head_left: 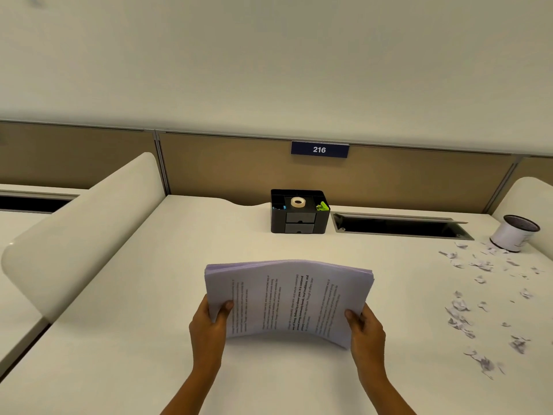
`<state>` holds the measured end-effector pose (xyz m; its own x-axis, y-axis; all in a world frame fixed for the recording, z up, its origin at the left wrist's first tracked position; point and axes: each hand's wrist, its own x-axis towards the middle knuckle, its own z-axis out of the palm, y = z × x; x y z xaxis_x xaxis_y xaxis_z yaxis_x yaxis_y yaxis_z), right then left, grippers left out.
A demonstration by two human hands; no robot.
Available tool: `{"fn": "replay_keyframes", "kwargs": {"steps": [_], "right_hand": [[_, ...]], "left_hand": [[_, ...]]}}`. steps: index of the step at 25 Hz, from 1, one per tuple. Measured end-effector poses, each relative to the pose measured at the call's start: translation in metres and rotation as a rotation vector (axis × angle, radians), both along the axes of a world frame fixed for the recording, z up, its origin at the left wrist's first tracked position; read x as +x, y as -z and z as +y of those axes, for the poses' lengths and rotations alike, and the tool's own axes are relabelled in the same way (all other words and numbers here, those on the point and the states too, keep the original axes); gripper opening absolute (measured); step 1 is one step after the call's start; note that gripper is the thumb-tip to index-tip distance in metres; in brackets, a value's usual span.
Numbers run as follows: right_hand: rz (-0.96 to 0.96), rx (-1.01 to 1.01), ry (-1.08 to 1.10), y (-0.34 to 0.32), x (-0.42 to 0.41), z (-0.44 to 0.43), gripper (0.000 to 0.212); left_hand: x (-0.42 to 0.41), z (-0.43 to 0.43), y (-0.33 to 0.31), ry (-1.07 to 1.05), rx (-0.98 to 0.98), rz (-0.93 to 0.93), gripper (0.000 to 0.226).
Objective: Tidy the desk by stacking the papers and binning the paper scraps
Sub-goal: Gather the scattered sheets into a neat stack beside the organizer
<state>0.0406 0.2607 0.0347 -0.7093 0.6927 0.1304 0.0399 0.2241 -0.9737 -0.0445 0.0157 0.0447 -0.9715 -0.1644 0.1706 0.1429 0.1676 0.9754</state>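
Note:
A thick stack of printed papers is held above the middle of the white desk, bowed upward in its centre. My left hand grips its left edge, thumb on top. My right hand grips its right edge the same way. Several torn paper scraps lie scattered over the right side of the desk. A small white bin with a dark mesh rim stands at the far right, close to the scraps.
A black desk organiser with a tape roll and a green clip stands at the back centre. Right of it is an open cable slot. A rounded white divider borders the left side. A tan partition with sign 216 runs behind.

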Motion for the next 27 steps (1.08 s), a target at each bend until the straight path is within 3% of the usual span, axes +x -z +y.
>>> {"fn": "replay_keyframes", "kwargs": {"steps": [4, 7, 9, 11, 13, 15, 18, 22, 25, 27], "right_hand": [[0.060, 0.084, 0.061, -0.012, -0.002, 0.001, 0.020], [0.127, 0.216, 0.060, -0.034, -0.007, 0.000, 0.016], [0.172, 0.307, 0.039, -0.056, -0.010, -0.005, 0.014], [0.250, 0.434, -0.009, -0.080, -0.012, -0.012, 0.019], [0.336, 0.602, -0.081, -0.104, -0.012, -0.017, 0.042], [0.395, 0.721, -0.142, -0.124, -0.015, -0.017, 0.051], [0.447, 0.753, 0.002, -0.143, -0.023, -0.018, 0.025], [0.385, 0.297, 0.045, -0.145, -0.030, -0.022, 0.057], [0.304, -0.016, -0.220, -0.124, -0.030, -0.025, 0.032], [0.280, -0.018, -0.282, -0.114, -0.026, -0.029, 0.021]], "left_hand": [[-0.005, -0.002, -0.011, 0.018, -0.001, -0.005, 0.018], [-0.015, 0.001, -0.036, -0.132, -0.083, 0.071, 0.062], [-0.019, 0.005, -0.063, -0.142, -0.282, 0.277, 0.084], [-0.018, 0.012, -0.088, -0.021, -0.558, 0.537, 0.068], [-0.015, 0.018, -0.105, 0.103, -0.686, 0.744, 0.034], [-0.012, 0.020, -0.118, 0.198, -0.611, 0.786, 0.025], [-0.011, 0.022, -0.125, 0.160, -0.344, 0.614, 0.023], [-0.010, 0.025, -0.121, 0.104, 0.026, 0.311, 0.018], [-0.007, 0.027, -0.114, 0.145, 0.222, 0.182, 0.012], [-0.003, 0.029, -0.108, 0.173, 0.249, 0.192, 0.012]]}}
